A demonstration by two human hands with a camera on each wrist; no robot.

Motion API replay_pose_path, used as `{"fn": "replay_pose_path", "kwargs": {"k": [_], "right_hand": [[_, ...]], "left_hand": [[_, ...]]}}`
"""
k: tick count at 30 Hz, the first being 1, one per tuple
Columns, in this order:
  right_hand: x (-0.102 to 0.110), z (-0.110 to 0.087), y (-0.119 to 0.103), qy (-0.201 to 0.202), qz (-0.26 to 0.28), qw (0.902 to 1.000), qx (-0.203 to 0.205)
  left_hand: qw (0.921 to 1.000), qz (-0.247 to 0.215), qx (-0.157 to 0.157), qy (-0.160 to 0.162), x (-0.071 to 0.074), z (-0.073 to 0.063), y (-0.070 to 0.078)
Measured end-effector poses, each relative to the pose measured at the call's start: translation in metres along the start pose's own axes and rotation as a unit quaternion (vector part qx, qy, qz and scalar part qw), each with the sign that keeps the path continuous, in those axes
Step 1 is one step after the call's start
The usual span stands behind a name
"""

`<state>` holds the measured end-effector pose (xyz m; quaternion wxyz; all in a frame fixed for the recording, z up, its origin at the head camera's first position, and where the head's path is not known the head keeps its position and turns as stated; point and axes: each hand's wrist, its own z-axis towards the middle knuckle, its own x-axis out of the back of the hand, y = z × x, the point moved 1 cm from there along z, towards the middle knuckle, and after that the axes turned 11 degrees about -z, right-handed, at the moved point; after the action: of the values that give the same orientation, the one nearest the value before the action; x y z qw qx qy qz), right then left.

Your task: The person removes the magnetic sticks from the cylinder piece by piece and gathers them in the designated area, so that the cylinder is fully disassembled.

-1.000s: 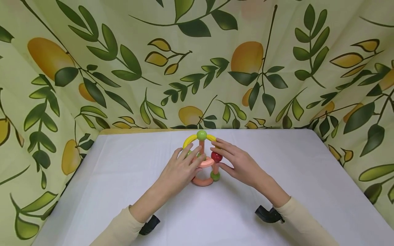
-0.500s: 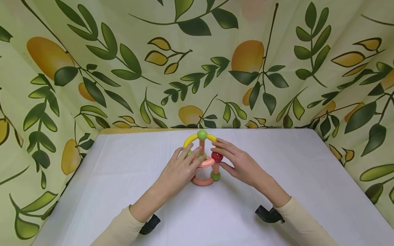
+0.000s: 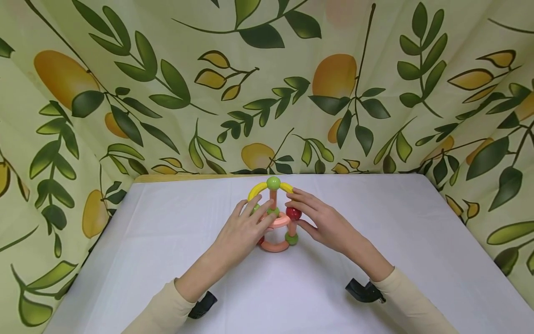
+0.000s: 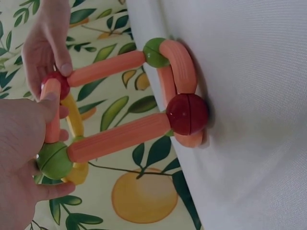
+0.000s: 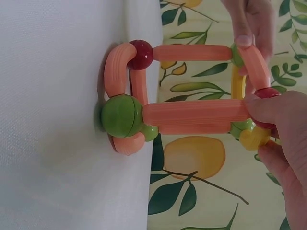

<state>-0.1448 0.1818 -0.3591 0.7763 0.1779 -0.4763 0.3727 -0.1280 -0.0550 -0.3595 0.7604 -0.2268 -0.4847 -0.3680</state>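
Note:
A frame of ball-and-rod toy pieces (image 3: 274, 247) stands on the table between both hands. Curved salmon rods form rings at its base and mid-height, joined by straight salmon rods (image 4: 120, 136). Yellow curved rods (image 3: 257, 188) rise to a green top ball (image 3: 273, 183). My left hand (image 3: 244, 227) grips the upper left corner around a green ball (image 4: 55, 160), its thumb on the curved salmon rod. Opposite, my right hand (image 3: 325, 218) holds the corner at a red ball (image 3: 294, 213), thumb against the salmon rod. Part of the left side is hidden behind the left hand.
A white cloth (image 3: 167, 250) covers the table, and a wooden edge (image 3: 179, 177) shows at the back left. Behind hangs a curtain (image 3: 267, 60) printed with leaves and fruit. Black wrist mounts (image 3: 203, 306) sit below the forearms.

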Motion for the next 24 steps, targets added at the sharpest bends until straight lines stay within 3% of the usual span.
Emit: {"fn": "replay_pose_path", "kwargs": {"k": [17,24], "right_hand": [[-0.0012,0.001,0.0003,0.0,-0.016,0.9999,0.003],[-0.0006,-0.003,0.0027,0.007,-0.023,0.9997,-0.011]], "left_hand": [[0.9996,-0.009,0.008,-0.024,0.0031,-0.0011,-0.0019],[0.9995,-0.03,0.008,-0.009,0.0071,-0.0012,-0.0039]]}}
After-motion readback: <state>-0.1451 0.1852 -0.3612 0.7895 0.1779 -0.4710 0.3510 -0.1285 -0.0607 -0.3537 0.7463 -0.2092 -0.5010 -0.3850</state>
